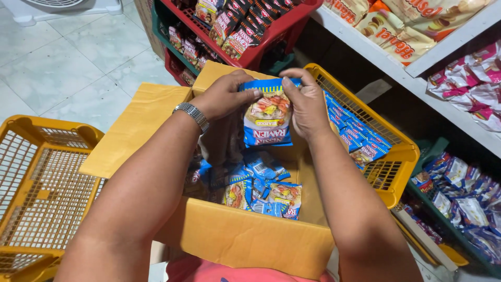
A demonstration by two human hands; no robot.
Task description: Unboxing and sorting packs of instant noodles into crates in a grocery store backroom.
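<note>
Both hands hold one blue noodle packet (268, 119) upright over an open cardboard box (245, 237). My left hand (225, 95), with a metal watch on its wrist, pinches the packet's top left corner. My right hand (306, 104) grips its top right edge. Several more blue packets (260, 185) lie loose in the bottom of the box. Just right of my right hand, a yellow plastic basket (399, 156) holds a row of the same blue packets (355, 130) standing on edge.
An empty yellow basket (36, 188) sits on the tiled floor at left. Red baskets (271, 36) of dark packets stand behind the box. White shelves (417, 68) at right carry snack bags, and a green basket (459, 198) of packets sits below.
</note>
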